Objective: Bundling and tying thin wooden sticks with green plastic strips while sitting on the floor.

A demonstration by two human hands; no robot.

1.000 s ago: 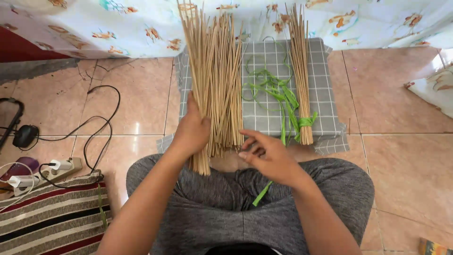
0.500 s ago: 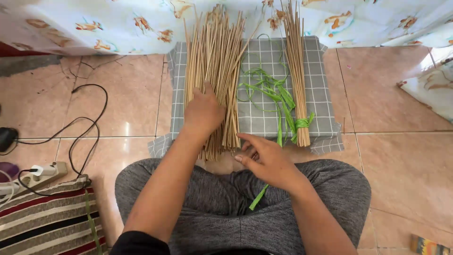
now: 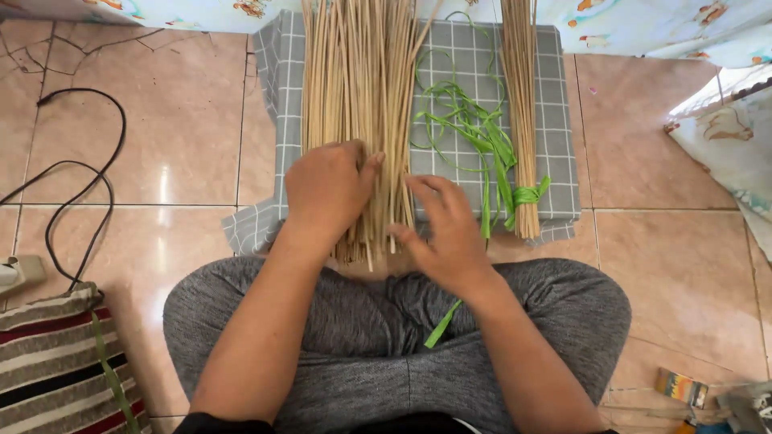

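A loose pile of thin tan sticks (image 3: 358,96) lies lengthwise on a grey checked cloth (image 3: 450,173) in front of my crossed legs. My left hand (image 3: 328,189) rests palm down on the sticks near their lower ends. My right hand (image 3: 444,233) touches the right edge of the pile, fingers spread; I cannot tell whether it pinches a stick. Tangled green strips (image 3: 470,133) lie to the right of the pile. A second stick bundle (image 3: 524,112), tied with a green strip, lies beyond them. One green strip (image 3: 442,323) rests on my lap.
The floor is pink tile. A black cable (image 3: 76,201) loops at the left beside a striped bag (image 3: 48,370). Patterned fabric (image 3: 724,128) lies at the right, and small colourful items (image 3: 683,390) sit at the bottom right.
My left hand has slid onto the top of the stick pile and flattened. My right hand moved up from my lap to the pile's right edge. The view shifted closer.
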